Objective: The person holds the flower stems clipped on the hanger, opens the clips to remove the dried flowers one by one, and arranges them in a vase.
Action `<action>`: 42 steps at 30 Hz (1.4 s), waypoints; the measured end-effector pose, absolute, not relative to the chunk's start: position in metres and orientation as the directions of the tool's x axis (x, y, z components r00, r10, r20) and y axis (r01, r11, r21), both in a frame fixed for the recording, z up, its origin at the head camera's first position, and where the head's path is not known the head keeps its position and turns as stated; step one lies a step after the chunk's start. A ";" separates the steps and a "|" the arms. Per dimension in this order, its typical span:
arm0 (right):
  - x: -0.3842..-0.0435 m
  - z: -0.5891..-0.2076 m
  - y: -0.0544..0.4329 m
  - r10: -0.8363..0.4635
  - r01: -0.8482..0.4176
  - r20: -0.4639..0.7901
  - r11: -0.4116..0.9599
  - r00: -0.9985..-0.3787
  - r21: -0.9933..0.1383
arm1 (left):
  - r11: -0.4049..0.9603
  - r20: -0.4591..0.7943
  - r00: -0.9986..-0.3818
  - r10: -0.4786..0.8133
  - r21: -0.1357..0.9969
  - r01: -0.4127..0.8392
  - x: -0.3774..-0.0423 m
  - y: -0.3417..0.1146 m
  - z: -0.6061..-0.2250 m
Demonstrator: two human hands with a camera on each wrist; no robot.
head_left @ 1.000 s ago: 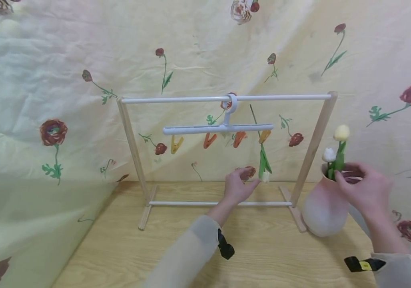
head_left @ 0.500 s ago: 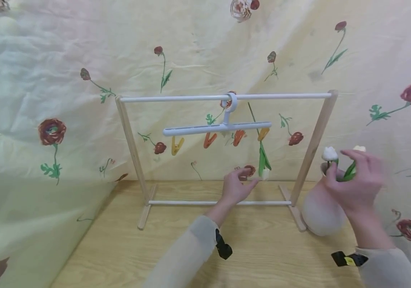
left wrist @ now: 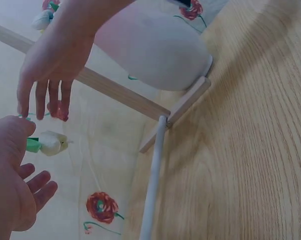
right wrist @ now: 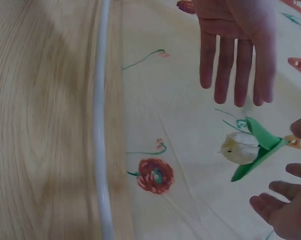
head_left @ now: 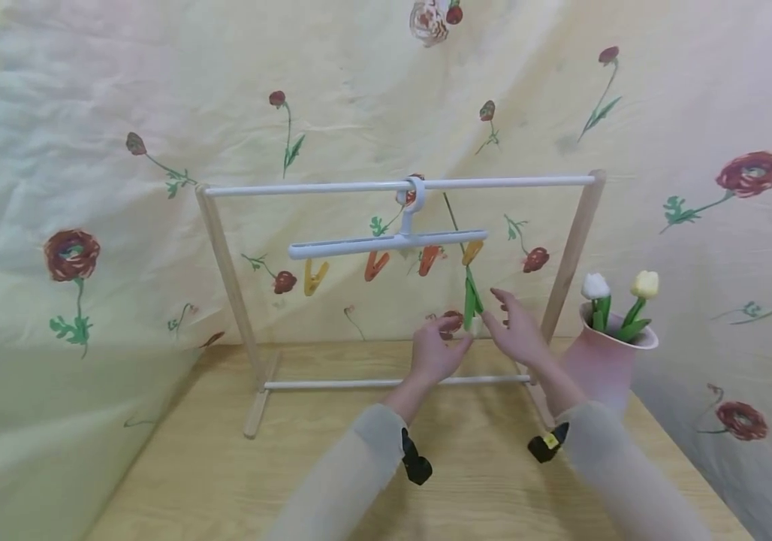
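Note:
A white tulip (right wrist: 240,148) with green leaves (head_left: 470,300) hangs head down from the yellow clip (head_left: 472,252) at the right end of a white hanger (head_left: 389,243). My left hand (head_left: 436,353) is just left of the tulip, fingers loosely bent. On its other side is my right hand (head_left: 517,328), fingers spread and relaxed. The wrist views show the bloom (left wrist: 51,143) between both hands, with no fingers wrapped round it. In the head view the hands hide the bloom. A pink-and-white vase (head_left: 605,368) holds a white tulip (head_left: 595,286) and a yellow tulip (head_left: 646,285).
The hanger hooks over the top bar (head_left: 305,188) of a wooden-legged rack (head_left: 230,278). Another yellow clip (head_left: 315,277) and two orange clips (head_left: 375,265) hang from it. A lower white bar (head_left: 332,384) crosses near the wooden table (head_left: 224,481). Behind hangs floral cloth (head_left: 176,83).
My right hand has let go of the yellow tulip, which now leans right in the vase, and has moved left to the hanging tulip. My left hand has stayed beside that tulip.

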State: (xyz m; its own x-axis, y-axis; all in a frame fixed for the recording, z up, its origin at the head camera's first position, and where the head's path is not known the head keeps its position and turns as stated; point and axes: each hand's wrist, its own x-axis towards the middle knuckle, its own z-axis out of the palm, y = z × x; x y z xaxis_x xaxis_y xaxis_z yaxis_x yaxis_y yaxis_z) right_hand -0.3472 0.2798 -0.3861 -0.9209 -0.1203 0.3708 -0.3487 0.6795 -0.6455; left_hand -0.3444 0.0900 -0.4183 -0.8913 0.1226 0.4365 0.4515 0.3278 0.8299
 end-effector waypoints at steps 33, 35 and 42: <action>-0.358 -0.385 0.256 0.135 -0.315 0.510 0.646 -0.849 -0.695 | 0.270 0.375 -0.926 0.046 0.888 0.373 -0.344 0.095 -0.422; -0.363 -0.377 0.257 0.164 -0.303 0.511 0.641 -0.844 -0.705 | 0.261 0.367 -0.929 0.052 0.893 0.368 -0.341 0.094 -0.421; -0.376 -0.349 0.257 0.249 -0.251 0.489 0.620 -0.836 -0.744 | 0.264 0.365 -0.927 0.088 0.889 0.375 -0.334 0.090 -0.421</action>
State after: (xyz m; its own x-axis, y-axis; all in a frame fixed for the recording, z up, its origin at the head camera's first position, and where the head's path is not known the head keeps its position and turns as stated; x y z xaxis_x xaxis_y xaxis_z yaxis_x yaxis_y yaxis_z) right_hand -0.3755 0.2567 -0.3491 -0.8357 0.2493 0.4893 -0.2506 0.6197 -0.7437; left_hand -0.3342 0.0900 -0.4207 -0.9270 0.0882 0.3646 0.3747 0.2644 0.8887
